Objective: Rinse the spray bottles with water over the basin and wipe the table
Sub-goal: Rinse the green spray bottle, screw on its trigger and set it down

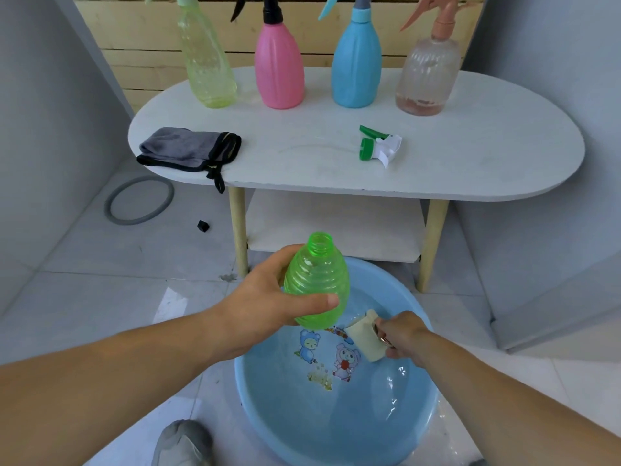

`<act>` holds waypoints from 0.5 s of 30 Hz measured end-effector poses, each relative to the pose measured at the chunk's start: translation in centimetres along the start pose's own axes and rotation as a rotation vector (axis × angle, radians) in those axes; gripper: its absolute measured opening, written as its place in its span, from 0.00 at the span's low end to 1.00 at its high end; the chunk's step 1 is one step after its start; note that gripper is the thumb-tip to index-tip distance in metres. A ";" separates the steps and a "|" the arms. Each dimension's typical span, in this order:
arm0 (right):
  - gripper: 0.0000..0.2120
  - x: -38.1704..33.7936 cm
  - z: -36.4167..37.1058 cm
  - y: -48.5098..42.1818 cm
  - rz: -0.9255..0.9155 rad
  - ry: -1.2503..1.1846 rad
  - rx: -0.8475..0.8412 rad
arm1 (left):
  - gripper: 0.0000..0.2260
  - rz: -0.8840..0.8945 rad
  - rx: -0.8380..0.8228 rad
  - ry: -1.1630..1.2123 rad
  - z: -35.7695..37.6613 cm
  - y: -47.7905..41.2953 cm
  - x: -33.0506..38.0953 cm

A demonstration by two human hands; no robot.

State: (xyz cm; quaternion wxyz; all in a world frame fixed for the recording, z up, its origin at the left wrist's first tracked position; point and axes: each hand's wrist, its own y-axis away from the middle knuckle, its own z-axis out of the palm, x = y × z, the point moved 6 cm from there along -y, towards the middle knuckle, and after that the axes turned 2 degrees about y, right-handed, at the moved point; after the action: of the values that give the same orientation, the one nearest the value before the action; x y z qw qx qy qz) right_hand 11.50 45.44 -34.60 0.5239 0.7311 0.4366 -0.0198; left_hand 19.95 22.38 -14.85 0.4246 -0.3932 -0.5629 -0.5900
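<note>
Floor basin (240, 381) sits near table legs (239, 230); left hand (265, 297) grips bottle (316, 280).

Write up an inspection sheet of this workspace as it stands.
Surface: white oval table, faint streak mid-top.
Job's things: yellow-green bottle, pink bottle, blue bottle and clear bottle upright at back; spray head lying loose; grey cloth at left front edge; capless green bottle above water-filled basin.
Clutter: grey ring and black piece on floor.
Hands: left hand grips green bottle; right hand holds cream item inside the basin.
Cables: nothing seen.
Surroundings: tiled floor, grey walls, wooden slats behind; shoe beside basin.
</note>
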 end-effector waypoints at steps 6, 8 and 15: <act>0.14 0.0 0.2 0.0 -0.025 0.003 -0.007 | 0.30 -0.003 0.004 -0.008 -0.2 0.1 0.0; 0.13 0.0 0.4 0.2 -0.055 0.001 -0.015 | 0.30 -0.006 0.004 -0.006 -0.2 0.1 0.0; 0.15 -0.9 0.5 1.5 -0.238 -0.138 -0.090 | 0.30 -0.004 0.008 -0.007 -0.7 0.1 0.3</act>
State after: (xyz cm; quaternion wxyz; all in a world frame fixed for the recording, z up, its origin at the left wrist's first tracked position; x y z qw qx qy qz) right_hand 12.15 44.36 -33.22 0.5789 0.6468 0.4836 -0.1126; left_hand 19.98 21.63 -14.54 0.4232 -0.3924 -0.5676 -0.5872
